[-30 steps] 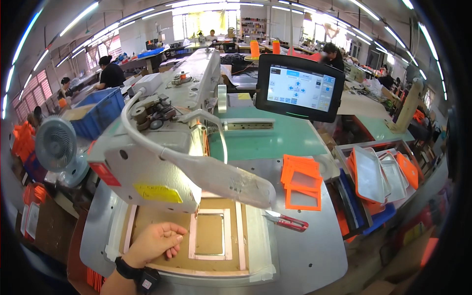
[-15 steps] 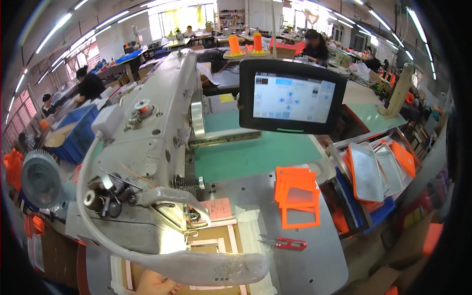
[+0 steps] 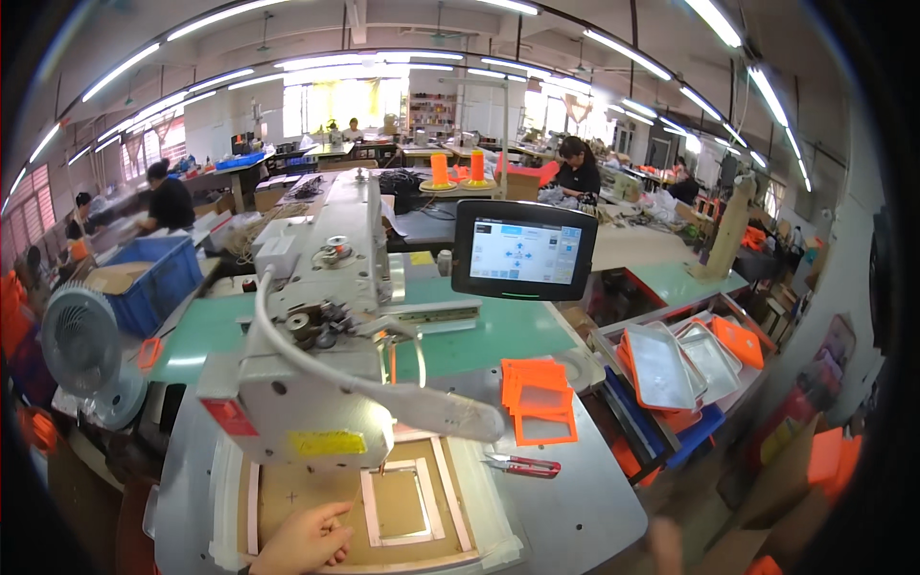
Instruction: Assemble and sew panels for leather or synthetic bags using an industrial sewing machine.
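My left hand rests over the brown template board under the sewing machine head. Its fingers are curled together near the needle; a faint thin line rises from the fingertips, too fine to name. Beside that hand, a pink-edged rectangular frame is fixed on the board. Blurred by motion, my right hand shows at the lower edge, right of the metal table, its fingers unreadable. Red-handled thread snips lie right of the board, below a stack of orange mesh-like frames.
A touchscreen panel stands behind the table. Metal trays with orange pieces sit at the right. At the left are a grey fan and a blue crate. Orange thread cones stand behind the machine; other people work farther back.
The view has tilted up and shifted, so more of the board and ceiling shows. My left hand is more fully visible beside the inner frame. My right hand has come into view, blurred.
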Demonstrator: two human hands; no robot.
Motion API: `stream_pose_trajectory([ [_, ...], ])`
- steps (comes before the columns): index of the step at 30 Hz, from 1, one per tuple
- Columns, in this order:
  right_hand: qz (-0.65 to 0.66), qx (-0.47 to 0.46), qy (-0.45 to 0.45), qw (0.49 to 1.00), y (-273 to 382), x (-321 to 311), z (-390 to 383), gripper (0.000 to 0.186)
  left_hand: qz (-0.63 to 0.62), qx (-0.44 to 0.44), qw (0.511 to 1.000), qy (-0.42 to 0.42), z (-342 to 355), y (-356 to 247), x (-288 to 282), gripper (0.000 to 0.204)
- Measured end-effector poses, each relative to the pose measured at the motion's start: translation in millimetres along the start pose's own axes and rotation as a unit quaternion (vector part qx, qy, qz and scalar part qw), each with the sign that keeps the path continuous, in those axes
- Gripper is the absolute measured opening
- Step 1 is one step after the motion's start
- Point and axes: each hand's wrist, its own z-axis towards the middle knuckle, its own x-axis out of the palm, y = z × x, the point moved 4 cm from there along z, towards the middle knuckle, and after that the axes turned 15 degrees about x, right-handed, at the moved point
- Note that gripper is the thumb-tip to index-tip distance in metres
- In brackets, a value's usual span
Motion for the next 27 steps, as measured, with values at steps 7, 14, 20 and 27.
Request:
stream_pose_trajectory([
  [7, 0.392, -0.258, -0.273, 0.840, 150.3, -329.9, 62.4, 0.027, 0.016, -0.008, 1.000, -0.009, -7.7, 2.8, -8.7, 0.027],
  [14, 0.230, -0.308, -0.419, 0.823, 291.5, -373.5, 124.9, 0.050, -0.008, 0.049, 0.998, 0.029, 8.2, 7.6, -2.7, 0.026],
  [20, 0.222, -0.261, -0.465, 0.816, 326.1, -358.0, 146.7, 0.056, -0.032, 0.072, 0.997, 0.027, 8.4, 11.5, -1.2, 0.027],
  [27, 0.234, -0.243, -0.478, 0.811, 333.9, -354.7, 152.1, 0.057, 0.015, 0.102, 0.994, 0.029, 8.8, 9.6, -1.1, 0.026],
])
